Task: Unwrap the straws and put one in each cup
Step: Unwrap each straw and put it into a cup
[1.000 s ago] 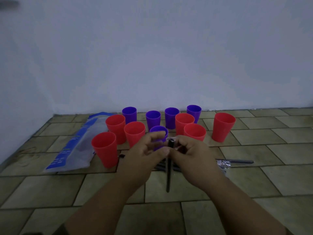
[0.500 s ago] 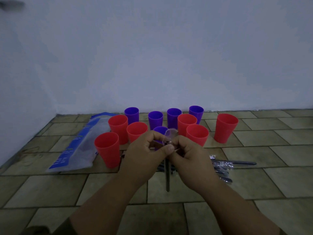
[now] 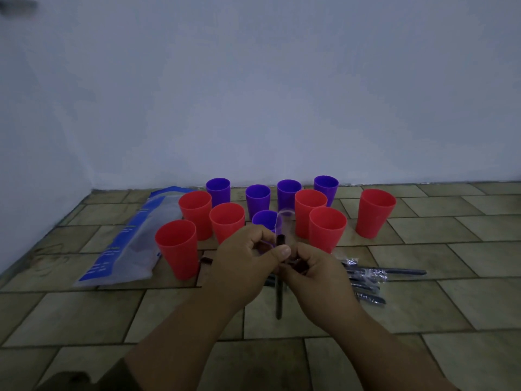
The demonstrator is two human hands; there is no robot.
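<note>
One dark straw [image 3: 279, 297], left hand [image 3: 248, 263] pinching it, right hand [image 3: 318, 275] gripping it; red, purple cups [image 3: 327, 230] behind

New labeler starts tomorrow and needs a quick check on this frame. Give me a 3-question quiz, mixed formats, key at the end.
1. How many red cups are in view?
2. True or false: one cup already has a straw standing in it.
3. The left hand and right hand hold a dark straw between them. Where do the wrapped straws lie?
A) on the floor tiles, to the right of the hands
B) across the tops of the purple cups
C) inside the red cups

Key: 1) six; 2) false; 3) A
</note>
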